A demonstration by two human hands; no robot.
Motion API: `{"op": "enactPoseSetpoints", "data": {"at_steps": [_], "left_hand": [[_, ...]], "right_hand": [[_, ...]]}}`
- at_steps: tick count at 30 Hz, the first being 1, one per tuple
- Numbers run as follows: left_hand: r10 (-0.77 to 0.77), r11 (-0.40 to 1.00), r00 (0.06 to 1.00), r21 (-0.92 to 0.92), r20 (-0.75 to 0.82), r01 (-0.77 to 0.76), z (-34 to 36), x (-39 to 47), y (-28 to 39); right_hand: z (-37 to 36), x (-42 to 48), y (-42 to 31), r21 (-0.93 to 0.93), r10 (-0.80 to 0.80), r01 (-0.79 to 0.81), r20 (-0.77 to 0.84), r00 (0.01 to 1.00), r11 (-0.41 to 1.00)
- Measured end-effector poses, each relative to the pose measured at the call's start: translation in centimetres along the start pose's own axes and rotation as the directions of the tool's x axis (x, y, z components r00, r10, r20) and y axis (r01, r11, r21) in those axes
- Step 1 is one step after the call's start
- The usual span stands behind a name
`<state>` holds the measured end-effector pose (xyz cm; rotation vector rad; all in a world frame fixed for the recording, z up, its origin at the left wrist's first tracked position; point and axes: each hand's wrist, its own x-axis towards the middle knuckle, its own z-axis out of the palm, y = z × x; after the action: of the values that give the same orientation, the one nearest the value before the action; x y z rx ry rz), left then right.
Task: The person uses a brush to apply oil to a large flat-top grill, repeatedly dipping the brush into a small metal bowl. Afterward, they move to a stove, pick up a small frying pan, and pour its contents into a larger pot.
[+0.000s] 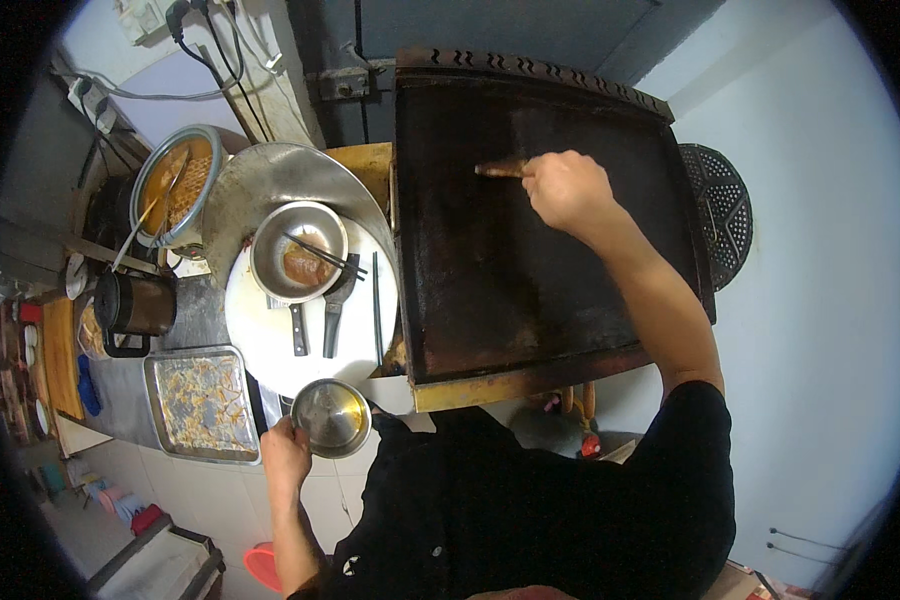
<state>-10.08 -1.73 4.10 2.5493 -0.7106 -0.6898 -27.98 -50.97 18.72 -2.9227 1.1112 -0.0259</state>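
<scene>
My right hand [568, 189] is closed around the handle of a brush [501, 169], likely a basting brush, over the upper part of a dark flat griddle [472, 300]. Its tip points left and is at or just above the surface. At the lower left, my left hand [286, 447] grips the rim of a metal bowl [331, 418] with a little yellow liquid in it. Left of the griddle, a steel bowl [266, 251] holds a brown piece of food [305, 266] and dark chopsticks. A scraper [333, 319] and another black-handled tool [298, 330] lie beside it on a round white board [255, 330].
A raised metal guard [262, 169] curves behind the board. Further left are a pot [136, 187] of orange-brown broth with ladles, a dark-lidded jug [139, 304] and a metal tray [154, 405] with food residue. A perforated black disc [724, 210] stands between griddle and wall. Cables hang at upper left.
</scene>
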Motion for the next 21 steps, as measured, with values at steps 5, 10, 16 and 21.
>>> {"op": "enactPoseSetpoints", "data": {"at_steps": [5,10,16,21], "left_hand": [[-0.035,0.998,0.999,0.047,-0.011,0.035,-1.2,0.9,1.1],[-0.084,0.996,0.996,0.029,-0.036,0.085,-0.7,-0.9,0.3],[-0.080,0.996,0.997,-0.038,-0.011,0.080,0.6,-1.8,-0.4],[0.000,1.000,1.000,-0.021,0.026,0.001,0.9,0.1,-1.0]], "right_hand": [[1.2,7.1,2.9,-0.031,-0.080,0.075,-0.198,0.977,0.997],[2.3,11.9,2.8,-0.090,-0.027,0.025,-0.030,0.999,0.996],[0.1,7.0,2.8,-0.118,0.000,0.020,0.167,0.986,0.993],[-1.8,-0.9,0.5,-0.107,-0.032,0.064,0.275,0.961,0.992]]}}
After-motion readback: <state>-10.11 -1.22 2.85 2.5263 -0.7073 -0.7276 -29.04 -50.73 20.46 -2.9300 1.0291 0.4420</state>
